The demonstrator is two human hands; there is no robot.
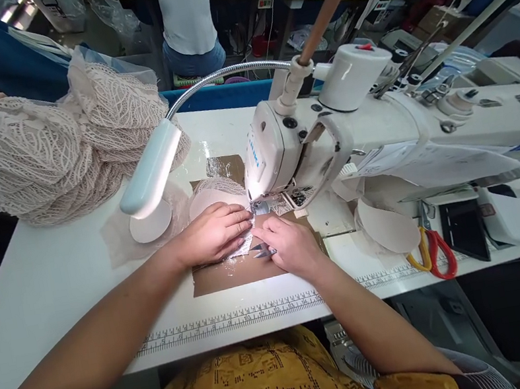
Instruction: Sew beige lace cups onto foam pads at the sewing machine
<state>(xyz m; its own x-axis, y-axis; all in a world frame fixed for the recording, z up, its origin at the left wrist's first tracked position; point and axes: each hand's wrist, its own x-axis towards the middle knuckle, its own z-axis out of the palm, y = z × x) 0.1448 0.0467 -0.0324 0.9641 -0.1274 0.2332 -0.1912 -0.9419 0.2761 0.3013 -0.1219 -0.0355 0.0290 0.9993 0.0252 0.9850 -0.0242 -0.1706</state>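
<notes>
My left hand lies flat, fingers together, on a pale lace piece in front of the needle of a white sewing machine. My right hand rests beside it, fingers curled around small thread snips whose tips point left. A pale bra cup lies behind my left hand under the machine head. The needle area is partly hidden by the machine head.
A pile of beige lace pieces sits at the back left. A gooseneck lamp hangs over the table. Scissors with red and yellow handles lie at the right. A ruler strip runs along the table's front edge. Another person stands beyond.
</notes>
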